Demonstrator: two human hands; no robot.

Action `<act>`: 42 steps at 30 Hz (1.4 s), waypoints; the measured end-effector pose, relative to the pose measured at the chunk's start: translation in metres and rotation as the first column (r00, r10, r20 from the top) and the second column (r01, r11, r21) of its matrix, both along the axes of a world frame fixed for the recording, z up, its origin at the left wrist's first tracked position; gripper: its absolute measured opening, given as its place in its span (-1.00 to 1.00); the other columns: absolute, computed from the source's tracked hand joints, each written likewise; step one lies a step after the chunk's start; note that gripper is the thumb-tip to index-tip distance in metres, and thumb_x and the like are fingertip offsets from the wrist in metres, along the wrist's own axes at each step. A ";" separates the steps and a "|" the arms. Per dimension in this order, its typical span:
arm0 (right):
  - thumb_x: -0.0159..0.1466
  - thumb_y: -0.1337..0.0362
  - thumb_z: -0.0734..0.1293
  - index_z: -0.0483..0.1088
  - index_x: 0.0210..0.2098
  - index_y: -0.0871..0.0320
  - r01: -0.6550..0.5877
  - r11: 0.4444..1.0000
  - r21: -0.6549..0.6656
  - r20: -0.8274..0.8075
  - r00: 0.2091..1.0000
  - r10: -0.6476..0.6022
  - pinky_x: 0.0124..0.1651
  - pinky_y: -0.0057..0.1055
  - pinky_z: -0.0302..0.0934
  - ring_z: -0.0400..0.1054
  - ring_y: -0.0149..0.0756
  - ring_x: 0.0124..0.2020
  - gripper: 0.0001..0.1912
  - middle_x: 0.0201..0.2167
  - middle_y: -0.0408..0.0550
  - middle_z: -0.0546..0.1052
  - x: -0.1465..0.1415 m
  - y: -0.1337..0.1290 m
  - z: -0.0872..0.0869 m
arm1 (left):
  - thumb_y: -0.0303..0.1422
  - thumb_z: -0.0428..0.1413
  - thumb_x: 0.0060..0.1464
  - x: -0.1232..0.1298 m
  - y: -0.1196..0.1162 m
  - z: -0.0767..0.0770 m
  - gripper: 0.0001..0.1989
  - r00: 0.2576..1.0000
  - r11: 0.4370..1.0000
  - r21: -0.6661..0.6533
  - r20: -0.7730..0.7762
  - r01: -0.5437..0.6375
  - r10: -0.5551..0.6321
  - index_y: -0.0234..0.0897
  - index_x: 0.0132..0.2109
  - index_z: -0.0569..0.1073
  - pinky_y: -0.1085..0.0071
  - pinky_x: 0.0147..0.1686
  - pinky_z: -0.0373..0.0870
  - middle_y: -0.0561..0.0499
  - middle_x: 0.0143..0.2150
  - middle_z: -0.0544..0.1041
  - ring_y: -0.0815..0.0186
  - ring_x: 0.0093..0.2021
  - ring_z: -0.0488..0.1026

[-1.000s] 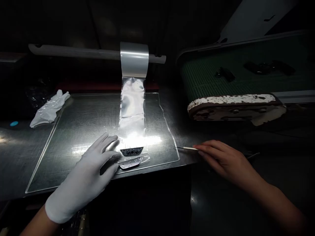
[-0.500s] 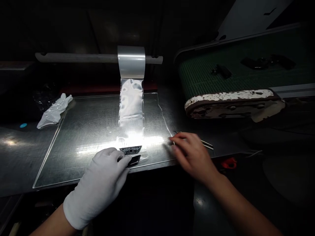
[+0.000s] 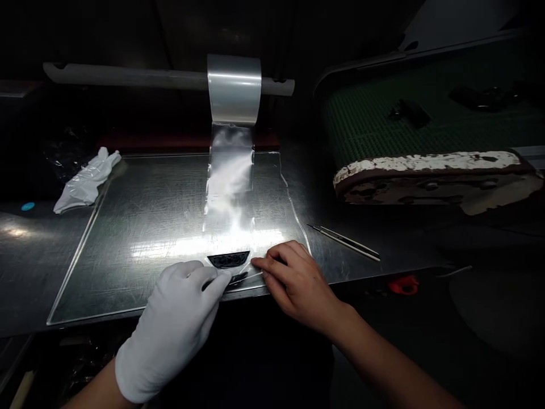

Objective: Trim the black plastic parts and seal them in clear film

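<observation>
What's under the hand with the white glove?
Part of the clear sheet is under the gloved left hand. A bit of a dark piece shows just beside that hand. The hand covers whatever else is beneath, so I can't see it.

Factory workshop, one dim workstation: metal-topped bench [image 3: 19, 255] bearing a scratched clear sheet [image 3: 157, 199], roll of glossy film [image 3: 234, 91] threaded on a pale bar [image 3: 128, 76], and two slim pointed tools [image 3: 347, 240]. Adjoining at right: green conveyor belt [image 3: 361, 130] carrying black parts [image 3: 411, 113], its end frame [image 3: 430, 163] chipped of white paint. Further production evidence: white-gloved left hand [image 3: 183, 301] beside a small black panel [image 3: 229, 259].
</observation>
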State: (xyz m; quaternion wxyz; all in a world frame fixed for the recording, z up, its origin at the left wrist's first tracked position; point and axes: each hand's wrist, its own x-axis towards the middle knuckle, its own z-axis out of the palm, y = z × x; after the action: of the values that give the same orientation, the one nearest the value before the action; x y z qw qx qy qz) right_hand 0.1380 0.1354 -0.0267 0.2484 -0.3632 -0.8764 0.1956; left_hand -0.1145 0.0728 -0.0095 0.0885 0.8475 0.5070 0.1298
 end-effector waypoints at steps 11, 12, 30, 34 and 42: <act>0.45 0.39 0.28 0.57 0.08 0.10 -0.006 1.000 -0.029 0.020 1.000 0.007 -0.04 -0.14 0.26 0.32 -0.14 -0.12 -0.71 -0.20 0.02 0.51 0.001 -0.001 0.003 | -0.72 0.13 0.15 -0.001 -0.016 -0.018 -0.44 0.985 0.977 0.186 0.156 -0.102 0.073 -0.13 0.21 0.42 0.22 -0.31 0.44 -0.09 -0.12 0.54 0.17 -0.19 0.49; 0.45 0.39 0.28 0.56 0.08 0.11 -0.008 1.000 -0.030 0.021 1.000 0.008 -0.04 -0.14 0.26 0.32 -0.14 -0.12 -0.71 -0.20 0.03 0.51 0.001 -0.001 0.003 | -0.72 0.14 0.15 0.000 -0.017 -0.019 -0.45 0.983 0.974 0.194 0.162 -0.116 0.084 -0.13 0.20 0.43 0.22 -0.31 0.43 -0.08 -0.13 0.53 0.18 -0.21 0.48; 0.41 0.38 0.35 0.52 0.09 0.11 -0.023 0.996 -0.082 -0.022 1.000 0.021 -0.02 -0.11 0.20 0.33 -0.16 -0.12 -0.72 -0.16 -0.03 0.55 0.004 -0.002 0.001 | -0.57 0.17 0.26 0.009 -0.040 -0.023 -0.53 0.929 0.958 0.019 0.250 -0.286 0.272 -0.02 0.22 0.47 0.06 -0.13 0.50 -0.08 0.03 0.45 0.14 -0.02 0.47; 0.41 0.38 0.36 0.53 0.08 0.10 -0.027 0.995 -0.098 -0.043 0.999 0.023 -0.02 -0.11 0.18 0.33 -0.17 -0.12 -0.74 -0.17 -0.05 0.55 0.006 -0.001 -0.002 | -0.59 0.16 0.26 0.010 -0.041 -0.025 -0.50 0.925 0.951 -0.010 0.233 -0.308 0.302 0.01 0.23 0.46 0.03 -0.12 0.50 -0.07 0.06 0.44 0.12 0.01 0.47; 0.42 0.36 0.36 0.51 0.09 0.09 -0.025 0.994 -0.110 -0.063 0.998 0.018 -0.04 -0.12 0.18 0.32 -0.18 -0.13 -0.74 -0.18 -0.07 0.55 0.005 0.001 -0.005 | -0.60 0.16 0.25 0.012 -0.046 -0.026 -0.50 0.907 0.922 -0.075 0.166 -0.380 0.387 0.08 0.18 0.48 -0.11 -0.07 0.49 -0.08 0.09 0.44 0.02 0.05 0.48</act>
State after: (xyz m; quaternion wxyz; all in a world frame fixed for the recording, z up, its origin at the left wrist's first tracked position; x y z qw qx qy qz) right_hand 0.1429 0.1368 -0.0317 0.2527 -0.3607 -0.8600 0.2576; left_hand -0.1028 0.0269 -0.0354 0.1233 0.7144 0.6562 0.2092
